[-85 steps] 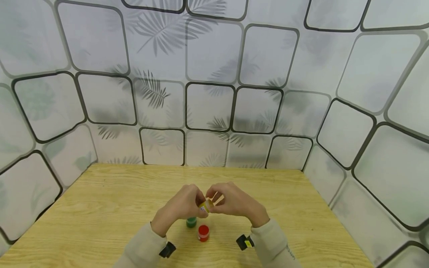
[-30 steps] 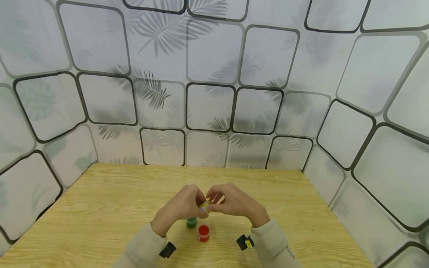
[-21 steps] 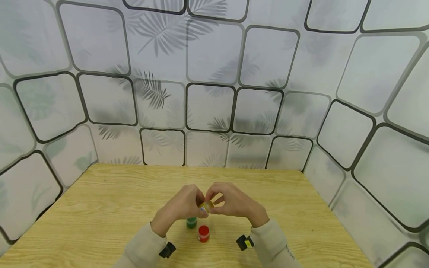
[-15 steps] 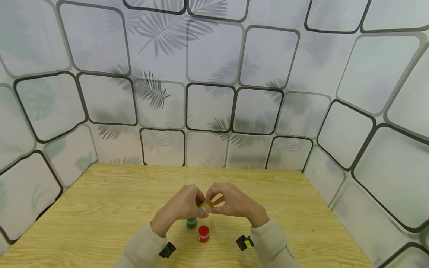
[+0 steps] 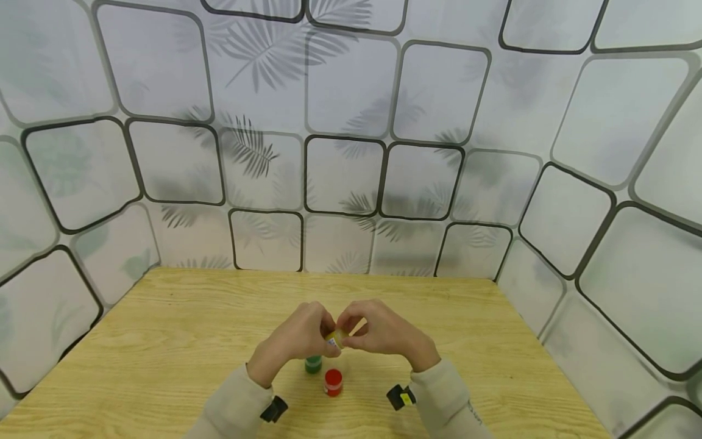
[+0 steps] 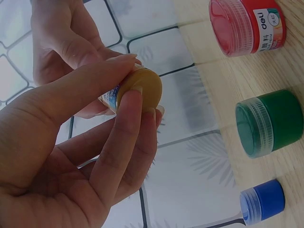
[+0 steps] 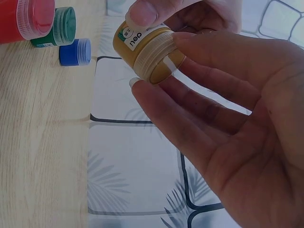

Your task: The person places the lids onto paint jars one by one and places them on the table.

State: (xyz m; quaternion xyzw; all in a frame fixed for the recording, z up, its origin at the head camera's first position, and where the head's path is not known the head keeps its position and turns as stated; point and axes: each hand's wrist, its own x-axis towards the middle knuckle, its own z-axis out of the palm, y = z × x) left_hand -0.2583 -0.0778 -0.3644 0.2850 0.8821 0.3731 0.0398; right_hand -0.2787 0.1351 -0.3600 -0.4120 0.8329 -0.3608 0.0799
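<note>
A small yellow paint jar [image 7: 126, 47] with a clear ribbed lid [image 7: 154, 54] is held tilted above the table. My left hand [image 5: 298, 332] grips its body, the thumb pressing across the label and the other fingers on its base, as the left wrist view shows. Around the lid, my right hand [image 5: 381, 329] has its thumb on one side of the rim and its fingertips at the opposite side. The lid sits on the jar. Below the hands stand a red paint jar [image 5: 333, 383] and a green paint jar [image 5: 313, 364].
A smaller blue paint jar [image 6: 270, 199] shows beside the green one in both wrist views; the head view hides it. The wooden table [image 5: 219, 317] meets a patterned wall covering [image 5: 351, 171] at the back and sides. A black device sits at each wrist.
My right fingers have shifted about the lid, opening a little around it and drawing in again. My left hand and the standing jars have stayed in place.
</note>
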